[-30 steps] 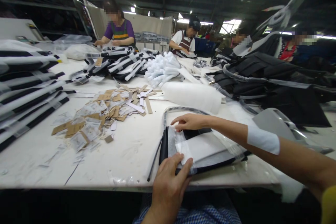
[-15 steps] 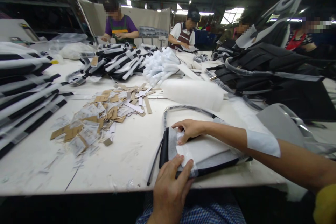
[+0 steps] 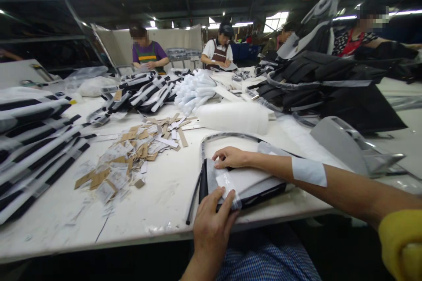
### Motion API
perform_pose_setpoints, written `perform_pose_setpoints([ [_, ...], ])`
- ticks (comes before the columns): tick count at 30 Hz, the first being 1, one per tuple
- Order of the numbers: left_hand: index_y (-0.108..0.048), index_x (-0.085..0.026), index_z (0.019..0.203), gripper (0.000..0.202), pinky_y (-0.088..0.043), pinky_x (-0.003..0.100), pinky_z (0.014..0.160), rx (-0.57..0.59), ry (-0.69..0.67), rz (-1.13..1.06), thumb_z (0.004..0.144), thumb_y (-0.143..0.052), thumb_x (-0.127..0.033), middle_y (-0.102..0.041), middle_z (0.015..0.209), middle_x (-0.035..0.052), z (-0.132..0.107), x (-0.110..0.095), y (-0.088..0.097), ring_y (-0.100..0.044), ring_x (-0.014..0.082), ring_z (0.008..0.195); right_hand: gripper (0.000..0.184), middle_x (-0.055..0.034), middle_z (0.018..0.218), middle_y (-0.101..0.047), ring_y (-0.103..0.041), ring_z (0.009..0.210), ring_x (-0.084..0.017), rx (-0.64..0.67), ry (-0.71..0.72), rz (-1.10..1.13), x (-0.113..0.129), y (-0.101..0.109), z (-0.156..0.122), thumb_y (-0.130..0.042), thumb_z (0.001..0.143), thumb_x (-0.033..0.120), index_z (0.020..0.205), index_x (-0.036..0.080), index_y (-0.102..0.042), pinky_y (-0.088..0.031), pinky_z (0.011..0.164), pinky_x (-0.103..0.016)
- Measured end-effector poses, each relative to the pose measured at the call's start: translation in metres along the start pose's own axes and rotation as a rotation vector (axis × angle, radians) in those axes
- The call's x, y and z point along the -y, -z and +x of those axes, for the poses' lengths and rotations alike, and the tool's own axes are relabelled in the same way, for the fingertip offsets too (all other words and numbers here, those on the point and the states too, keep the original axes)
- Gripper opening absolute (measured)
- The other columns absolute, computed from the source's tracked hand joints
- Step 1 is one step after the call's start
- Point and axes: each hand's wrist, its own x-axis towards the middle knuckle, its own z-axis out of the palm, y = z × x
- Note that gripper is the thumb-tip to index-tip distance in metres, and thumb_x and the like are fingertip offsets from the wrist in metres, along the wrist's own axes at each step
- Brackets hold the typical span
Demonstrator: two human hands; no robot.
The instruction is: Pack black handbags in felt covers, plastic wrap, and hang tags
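A black bag (image 3: 260,198) lies flat at the table's front edge, its arched handle (image 3: 231,136) wrapped in clear plastic. Pale tissue and white foam sheet (image 3: 252,180) cover its upper face, with a plastic-wrapped white strip (image 3: 228,184) near the left end. My left hand (image 3: 214,217) grips the bag's near edge, fingertips on the wrapped strip and thumb low along the side. At the far left corner, my right hand (image 3: 229,158) has bent fingers and thumb closed on the bag's edge; the exact contact is partly hidden. A thin black strap (image 3: 194,197) hangs at the bag's left.
Brown and white tags (image 3: 121,162) are heaped left of the bag. Wrapped black bags (image 3: 42,153) are stacked further left. A roll of white foam (image 3: 234,116) lies behind, with white foam pieces (image 3: 196,90) beyond. Black bags (image 3: 329,88) pile up at right. Several people work across the table.
My right hand has shifted its fingers from the wrapped strip to the bag's far left edge. My left hand stays at the near edge. The camera view has turned slightly.
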Motion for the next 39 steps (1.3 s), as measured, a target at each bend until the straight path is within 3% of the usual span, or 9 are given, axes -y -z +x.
perform_pose_setpoints([
  [7,-0.06,-0.027,0.131,0.046,-0.055,0.042,0.092,0.009,-0.004,0.007,0.086,-0.071,-0.023,-0.064,0.123,0.0099,0.0,0.0,0.0,-0.063,0.0268,0.111,0.026,-0.0055,0.095,-0.077,-0.068,0.087,-0.02,-0.181,0.082,-0.05,0.005,0.003,0.002,-0.058,0.089,0.032,0.102,0.017,-0.075,-0.048,0.079,-0.027],
  [12,-0.059,-0.028,0.132,0.045,-0.055,0.043,0.095,0.058,0.013,-0.103,0.088,-0.067,-0.023,-0.065,0.125,0.009,0.006,0.001,0.017,-0.063,0.026,0.114,0.036,-0.0099,0.125,-0.068,-0.059,0.119,-0.025,-0.47,0.049,-0.121,-0.001,0.042,-0.071,-0.051,0.092,0.038,0.118,0.018,-0.069,-0.039,0.106,-0.036],
  [16,-0.061,-0.026,0.129,0.034,-0.05,0.04,0.104,0.005,0.185,-0.263,0.095,-0.057,-0.029,-0.064,0.13,0.0071,0.014,0.02,0.038,-0.06,0.0219,0.122,0.054,-0.0117,0.133,-0.063,-0.053,0.127,-0.033,-0.661,-0.229,-0.288,-0.037,0.06,-0.151,-0.044,0.092,0.054,0.126,0.018,-0.065,-0.036,0.111,-0.047],
  [20,-0.058,-0.021,0.133,0.045,-0.047,0.048,0.106,-0.017,0.566,-0.44,0.095,-0.054,-0.043,-0.055,0.143,0.0121,0.024,0.047,0.035,-0.053,0.0278,0.131,0.07,-0.0126,0.13,-0.065,-0.06,0.12,-0.037,-0.58,-0.552,-0.149,-0.075,0.047,-0.195,-0.044,0.085,0.064,0.136,0.017,-0.059,-0.044,0.106,-0.051],
  [23,-0.056,-0.015,0.136,0.056,-0.041,0.052,0.109,0.061,0.738,-0.581,0.091,-0.059,-0.049,-0.056,0.14,0.0167,0.029,0.055,0.019,-0.052,0.0317,0.131,0.071,-0.0095,0.135,-0.061,-0.056,0.126,-0.036,-0.578,-0.588,0.025,-0.088,0.031,-0.198,-0.043,0.083,0.067,0.135,0.021,-0.06,-0.04,0.111,-0.05],
  [26,-0.052,-0.014,0.139,0.064,-0.037,0.051,0.113,0.033,0.746,-0.592,0.087,-0.064,-0.05,-0.056,0.14,0.0171,0.035,0.052,0.01,-0.05,0.032,0.133,0.073,-0.0073,0.144,-0.054,-0.047,0.134,-0.036,-0.662,-0.562,0.185,-0.086,0.022,-0.195,-0.048,0.08,0.069,0.137,0.023,-0.058,-0.034,0.115,-0.051],
  [31,-0.026,-0.021,0.153,0.074,-0.039,0.04,0.113,-0.113,0.7,-0.78,0.093,-0.058,-0.05,-0.048,0.149,0.0124,0.058,0.043,0.03,-0.046,0.0246,0.137,0.077,-0.0033,0.154,-0.042,-0.035,0.141,-0.034,-0.909,-0.387,0.318,-0.056,0.029,-0.195,-0.057,0.08,0.065,0.149,0.036,-0.038,-0.029,0.119,-0.045],
  [34,-0.036,-0.019,0.149,0.063,-0.036,0.037,0.114,-0.217,0.613,-0.797,0.096,-0.049,-0.052,-0.047,0.15,0.0109,0.076,0.039,0.046,-0.042,0.0248,0.14,0.075,-0.0027,0.155,-0.04,-0.033,0.142,-0.032,-0.962,-0.341,0.379,-0.047,0.032,-0.189,-0.052,0.082,0.067,0.15,0.039,-0.036,-0.031,0.117,-0.037],
  [39,-0.053,-0.017,0.138,0.057,-0.044,0.039,0.105,-0.127,0.419,-0.649,0.094,-0.05,-0.055,-0.062,0.133,0.0103,0.081,0.042,0.047,-0.057,0.0286,0.123,0.082,0.0032,0.159,-0.032,-0.033,0.142,-0.034,-0.913,-0.346,0.421,-0.066,0.015,-0.17,-0.051,0.079,0.071,0.153,0.044,-0.026,-0.028,0.119,-0.041],
])
